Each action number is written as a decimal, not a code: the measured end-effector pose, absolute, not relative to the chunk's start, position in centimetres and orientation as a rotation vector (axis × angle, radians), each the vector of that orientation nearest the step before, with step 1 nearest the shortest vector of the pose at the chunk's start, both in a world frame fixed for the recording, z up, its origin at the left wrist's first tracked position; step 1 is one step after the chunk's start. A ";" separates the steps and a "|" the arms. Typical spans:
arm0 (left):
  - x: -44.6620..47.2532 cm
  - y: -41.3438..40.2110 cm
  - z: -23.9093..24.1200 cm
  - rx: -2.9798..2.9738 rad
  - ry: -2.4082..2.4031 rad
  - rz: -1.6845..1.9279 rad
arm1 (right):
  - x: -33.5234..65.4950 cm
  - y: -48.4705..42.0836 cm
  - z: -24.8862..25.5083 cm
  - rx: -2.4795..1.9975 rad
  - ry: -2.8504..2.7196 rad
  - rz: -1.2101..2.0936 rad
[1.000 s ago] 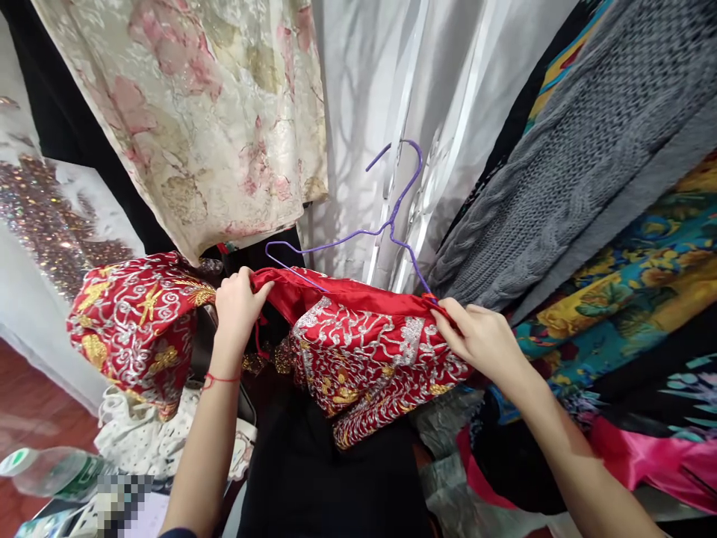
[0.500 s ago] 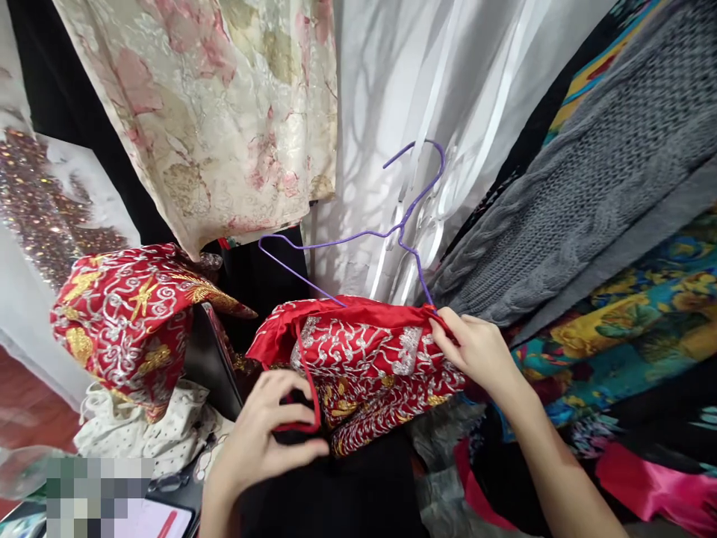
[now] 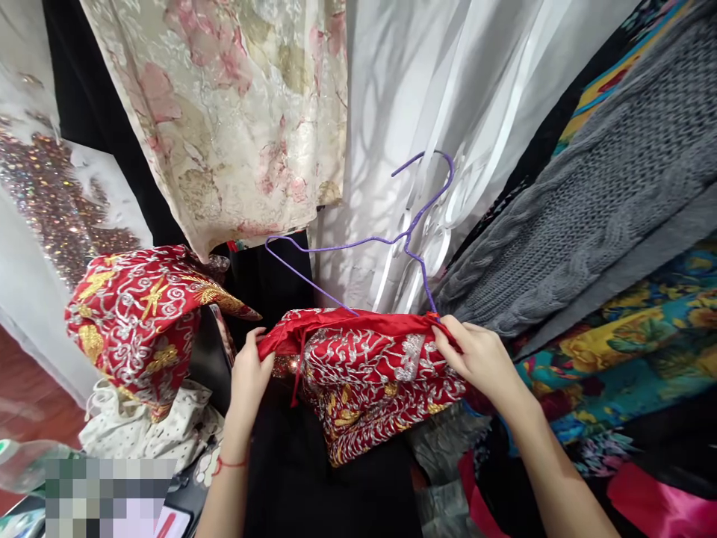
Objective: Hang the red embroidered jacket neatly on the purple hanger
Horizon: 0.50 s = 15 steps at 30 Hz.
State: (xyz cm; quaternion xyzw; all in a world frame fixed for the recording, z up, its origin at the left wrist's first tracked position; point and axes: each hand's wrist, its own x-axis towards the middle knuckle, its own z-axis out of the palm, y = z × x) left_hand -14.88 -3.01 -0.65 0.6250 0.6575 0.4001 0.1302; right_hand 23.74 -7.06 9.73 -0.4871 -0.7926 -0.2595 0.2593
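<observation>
A red garment (image 3: 370,362) with silver and gold embroidery hangs between my hands, its plain red waistband edge uppermost. My left hand (image 3: 250,366) pinches the left end of that edge. At the right end, my right hand (image 3: 467,347) grips the band beside the foot of a purple wire hanger (image 3: 406,235). The hanger stands tilted above the garment, its hook up and its right arm reaching down into the band near my right fingers. Its left arm sticks out past the cloth, and its lower bar passes behind the red edge. A thin red cord dangles near my left hand.
Another red embroidered piece (image 3: 140,321) sits at left above a white dotted cloth (image 3: 151,426). A floral cream fabric (image 3: 240,119) and a white curtain (image 3: 381,90) hang behind. Grey knitwear (image 3: 594,179) and flowered cloth (image 3: 632,336) hang at right. A clear bottle (image 3: 33,463) lies lower left.
My left hand has moved up from the loose red cord and taken hold of the garment's left edge. The cord now hangs free. My right hand keeps its grip.
</observation>
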 end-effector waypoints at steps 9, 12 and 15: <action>-13.3 -2.2 1.1 1.387 1.559 1.825 | 24.2 -6.7 10.0 -1.250 -2.170 -0.789; -10.9 2.5 3.8 1.195 1.419 1.927 | 24.1 -7.2 10.0 -1.195 -2.167 -0.804; -9.7 7.6 7.0 0.817 1.184 1.868 | 23.8 -7.9 10.3 -1.170 -2.171 -0.800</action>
